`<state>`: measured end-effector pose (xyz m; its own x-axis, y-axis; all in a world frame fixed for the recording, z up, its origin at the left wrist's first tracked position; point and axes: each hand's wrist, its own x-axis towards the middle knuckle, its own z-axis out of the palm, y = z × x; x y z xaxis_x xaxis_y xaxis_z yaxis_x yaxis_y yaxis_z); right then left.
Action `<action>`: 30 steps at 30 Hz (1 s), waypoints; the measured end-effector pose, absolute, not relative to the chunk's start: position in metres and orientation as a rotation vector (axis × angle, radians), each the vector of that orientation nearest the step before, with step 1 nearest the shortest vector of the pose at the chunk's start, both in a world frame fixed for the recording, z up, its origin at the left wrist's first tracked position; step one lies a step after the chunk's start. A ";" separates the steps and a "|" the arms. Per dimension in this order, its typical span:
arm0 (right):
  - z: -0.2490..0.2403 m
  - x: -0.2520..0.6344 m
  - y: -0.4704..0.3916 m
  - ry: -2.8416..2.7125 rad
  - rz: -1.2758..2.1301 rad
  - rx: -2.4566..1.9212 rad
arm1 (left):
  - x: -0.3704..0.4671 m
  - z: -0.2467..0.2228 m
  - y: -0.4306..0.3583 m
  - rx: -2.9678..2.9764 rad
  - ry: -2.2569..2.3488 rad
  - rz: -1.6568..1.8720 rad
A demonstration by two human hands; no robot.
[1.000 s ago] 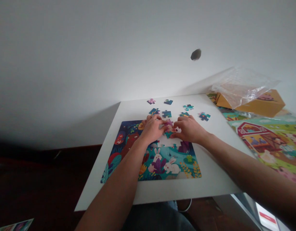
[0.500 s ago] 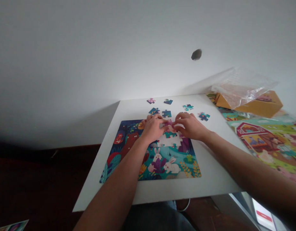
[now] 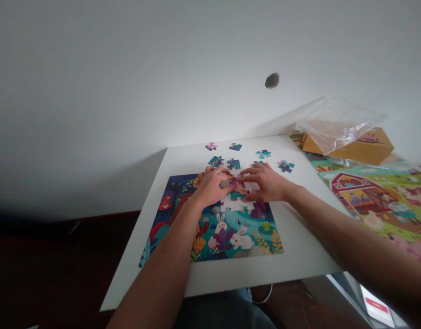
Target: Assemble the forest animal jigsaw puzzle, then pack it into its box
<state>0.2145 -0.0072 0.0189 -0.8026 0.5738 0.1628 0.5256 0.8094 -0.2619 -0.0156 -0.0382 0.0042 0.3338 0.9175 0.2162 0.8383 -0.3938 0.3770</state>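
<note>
A partly assembled puzzle (image 3: 241, 228) with rabbits and forest animals lies on the white table (image 3: 309, 246). My left hand (image 3: 213, 185) rests over its upper middle, fingers spread, with the fingertips at a pink and teal piece (image 3: 237, 185). From the right, my right hand (image 3: 263, 183) touches the same piece, its thumb and fingers apart. Both hands press on the piece rather than lift it. White gaps show around it. Loose pieces lie beyond the hands, among them a teal one (image 3: 264, 154) and a blue one (image 3: 234, 164).
On the right lie a colourful farm picture (image 3: 378, 201) and a yellow-orange box (image 3: 364, 148) under a clear plastic bag (image 3: 337, 121). A white wall (image 3: 128, 77) with a dark hole (image 3: 272, 80) stands behind the table.
The fingers of my right hand have spread wider around the pink piece, and one more loose piece shows behind that hand. The whole view has shifted slightly.
</note>
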 end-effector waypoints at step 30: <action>0.032 0.222 -0.017 -2.833 0.350 -0.771 | -0.008 -0.001 -0.042 2.499 1.462 0.567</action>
